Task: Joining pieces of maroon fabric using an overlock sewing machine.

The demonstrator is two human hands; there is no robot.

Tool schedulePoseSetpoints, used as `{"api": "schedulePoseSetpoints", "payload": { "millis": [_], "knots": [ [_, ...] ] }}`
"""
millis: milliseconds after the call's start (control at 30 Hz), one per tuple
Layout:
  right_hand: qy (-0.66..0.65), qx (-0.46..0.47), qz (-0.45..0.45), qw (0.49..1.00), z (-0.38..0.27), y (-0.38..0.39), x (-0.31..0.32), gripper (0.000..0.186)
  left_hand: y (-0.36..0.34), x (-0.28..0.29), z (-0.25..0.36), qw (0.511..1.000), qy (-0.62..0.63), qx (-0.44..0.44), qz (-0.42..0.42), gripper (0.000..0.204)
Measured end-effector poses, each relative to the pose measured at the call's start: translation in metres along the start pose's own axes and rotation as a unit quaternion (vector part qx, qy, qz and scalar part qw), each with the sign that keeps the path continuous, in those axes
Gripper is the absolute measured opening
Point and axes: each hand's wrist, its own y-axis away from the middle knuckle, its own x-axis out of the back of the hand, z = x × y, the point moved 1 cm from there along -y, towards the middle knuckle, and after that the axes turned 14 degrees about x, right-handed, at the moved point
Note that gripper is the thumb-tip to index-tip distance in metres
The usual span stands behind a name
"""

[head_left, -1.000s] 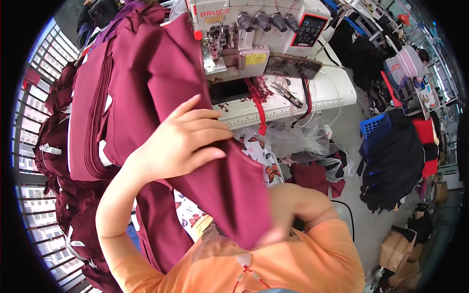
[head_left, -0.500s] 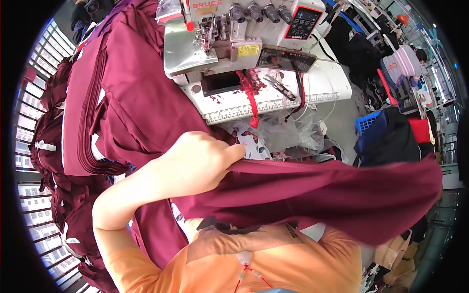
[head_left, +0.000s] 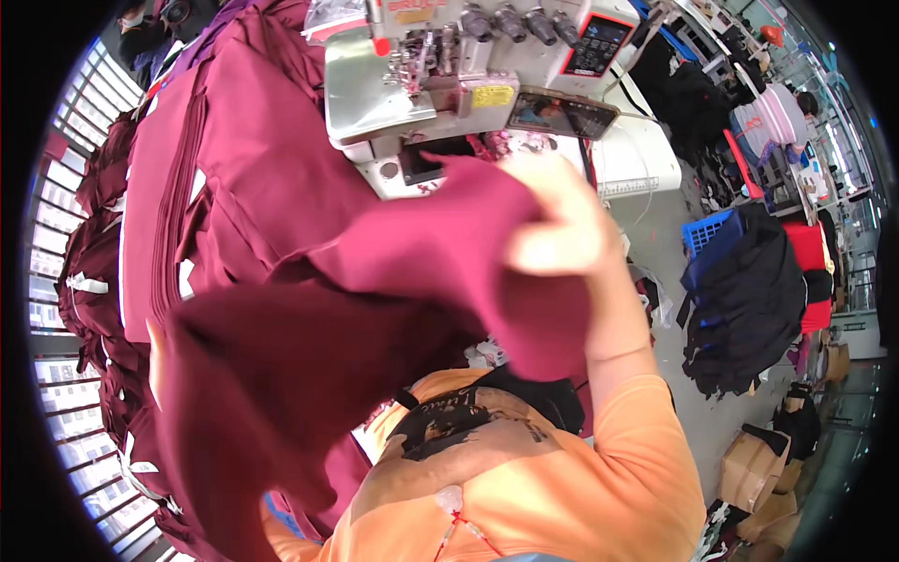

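Observation:
My right hand [head_left: 557, 220], smeared by motion, grips a piece of maroon fabric [head_left: 431, 244] in front of the sewing machine. The fabric hangs and sweeps leftward in dark folds across my body. Only a blurred sliver of my left hand [head_left: 157, 365] shows at the fabric's left edge; its fingers are mostly hidden. The white overlock machine [head_left: 370, 94] stands at the top centre, with a phone [head_left: 562, 117] leaning on it and thread scraps on its table [head_left: 637, 150].
Stacked maroon pieces [head_left: 150, 225] lie left of the machine, bundled ones by a barred window. At right are a blue crate [head_left: 702, 234], black cloth [head_left: 744, 309], red fabric and cardboard boxes [head_left: 754, 464]. A partly seen person [head_left: 131, 37] is at top left.
The maroon piece, earlier swung out to the right, has come back across to the left. My left hand moved far left behind it; my right hand rose toward the machine, holding the fabric.

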Motion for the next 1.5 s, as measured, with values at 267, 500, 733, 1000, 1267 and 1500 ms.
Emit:
{"api": "schedulePoseSetpoints", "payload": {
  "millis": [267,500,733,1000,1267,1500],
  "knots": [
    [0.265,-0.212,0.071,0.938,0.100,-0.004,-0.056,0.037,-0.130,0.014,0.015,0.913,-0.220,-0.339,0.055,0.049],
    [-0.019,-0.380,0.253,0.890,0.106,0.083,-0.077,0.026,-0.208,-0.035,0.065,0.582,-0.496,-0.620,0.180,0.031],
    [0.023,-0.374,0.234,0.897,0.102,0.119,-0.103,0.034,-0.270,-0.016,0.146,0.568,-0.606,-0.472,0.295,0.048],
    [0.013,-0.342,0.287,0.895,0.078,0.125,-0.095,0.027,-0.229,0.010,0.135,0.650,-0.423,-0.606,0.179,0.016],
    [-0.060,-0.314,0.292,0.901,0.069,0.102,-0.095,0.027,0.008,-0.060,0.029,0.754,-0.258,-0.482,-0.365,0.007],
    [0.061,-0.320,0.247,0.913,0.062,0.090,-0.106,0.033,0.037,-0.121,-0.030,0.588,-0.204,-0.245,-0.743,0.035]
  ]
}}
